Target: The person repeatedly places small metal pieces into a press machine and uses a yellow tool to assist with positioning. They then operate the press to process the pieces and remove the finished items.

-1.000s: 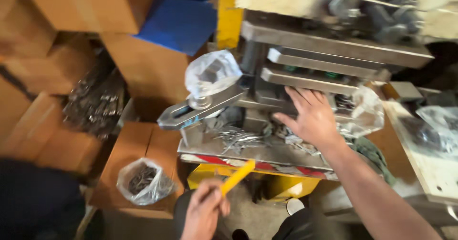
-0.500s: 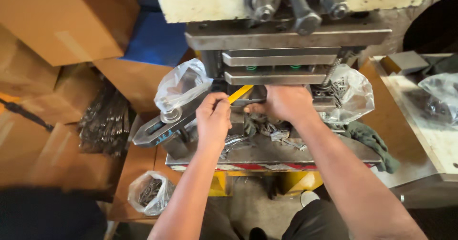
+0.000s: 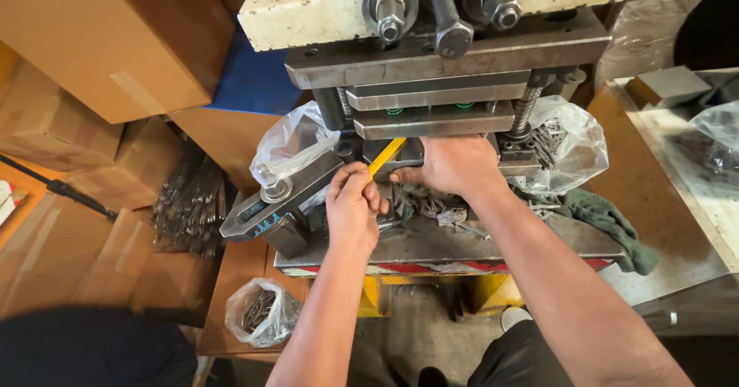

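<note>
Press machine (image 3: pixel 446 56): standing at centre, its steel bed plate (image 3: pixel 493 241) carrying loose metal scraps (image 3: pixel 431 206).
Cardboard boxes (image 3: pixel 100 41): stacked far left.
Green rag (image 3: pixel 608 218): lying right on the desk (image 3: pixel 654 195).
2 clear bags: 1 far right with metal parts (image 3: pixel 562 145), 1 near left on the floor (image 3: pixel 258 314).
Right hand (image 3: pixel 454 164): reaching under the die, fingers hidden, grip impossible to tell.
Left hand (image 3: pixel 350 206): closing around a yellow stick (image 3: pixel 385 156), its tip pointing into the die gap.
Handling note: probing with the stick is keeping fingers clear; the right hand is sitting riskily beneath the ram.
</note>
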